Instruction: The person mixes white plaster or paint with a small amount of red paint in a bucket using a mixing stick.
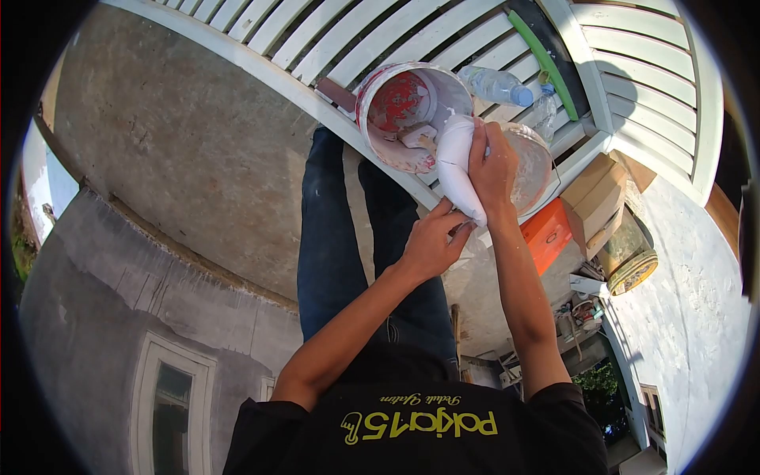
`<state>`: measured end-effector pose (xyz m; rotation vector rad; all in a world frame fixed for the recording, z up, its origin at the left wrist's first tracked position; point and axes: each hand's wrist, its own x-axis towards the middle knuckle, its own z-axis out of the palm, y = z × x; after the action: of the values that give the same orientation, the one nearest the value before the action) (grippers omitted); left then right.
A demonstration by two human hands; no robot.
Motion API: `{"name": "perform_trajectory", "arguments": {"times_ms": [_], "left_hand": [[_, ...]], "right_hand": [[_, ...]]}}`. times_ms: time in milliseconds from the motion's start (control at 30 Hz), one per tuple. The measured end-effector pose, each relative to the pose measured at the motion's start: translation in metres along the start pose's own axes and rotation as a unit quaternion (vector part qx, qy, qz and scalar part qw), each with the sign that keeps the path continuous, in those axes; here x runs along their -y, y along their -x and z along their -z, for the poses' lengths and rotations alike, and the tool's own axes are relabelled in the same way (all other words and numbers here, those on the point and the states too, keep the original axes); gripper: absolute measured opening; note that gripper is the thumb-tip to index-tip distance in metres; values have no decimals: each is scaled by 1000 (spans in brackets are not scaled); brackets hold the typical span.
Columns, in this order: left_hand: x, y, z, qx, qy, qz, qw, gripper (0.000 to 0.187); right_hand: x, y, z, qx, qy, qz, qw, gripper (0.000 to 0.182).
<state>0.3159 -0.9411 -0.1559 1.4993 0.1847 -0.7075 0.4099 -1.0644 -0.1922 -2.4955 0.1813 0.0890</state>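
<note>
In the head view, the left hand [431, 244] pinches the lower end of a plump white bag [457, 162], while the right hand [492, 165] grasps its side. The bag slants over the rim of a paint-stained white bucket [368, 111] at the front edge of the white slatted wooden bench [273, 63], near a clear plastic bottle [492, 84].

At one o'clock, the white bag [457, 162] looks like smooth, softly shiny plastic, while the plastic bucket [384, 150] near twelve has a matt rim and inner wall, rough with dried smears. The bottles [492, 84] at one o'clock are clear, glossy plastic, set on a bench [305, 43] with smooth white-painted slats. At three o'clock the box [590, 198] is matt brown cardboard; at ten, the floor [182, 119] looks like rough, stained concrete, and the shirt [491, 447] at six is matt black cloth.
</note>
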Motion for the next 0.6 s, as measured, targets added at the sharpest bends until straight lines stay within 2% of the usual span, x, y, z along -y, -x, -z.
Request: {"name": "perform_trajectory", "arguments": {"times_ms": [600], "left_hand": [[0, -2, 0, 2, 0, 4, 1000, 19]], "right_hand": [[-3, 1, -2, -15, -1, 5, 1000, 22]]}}
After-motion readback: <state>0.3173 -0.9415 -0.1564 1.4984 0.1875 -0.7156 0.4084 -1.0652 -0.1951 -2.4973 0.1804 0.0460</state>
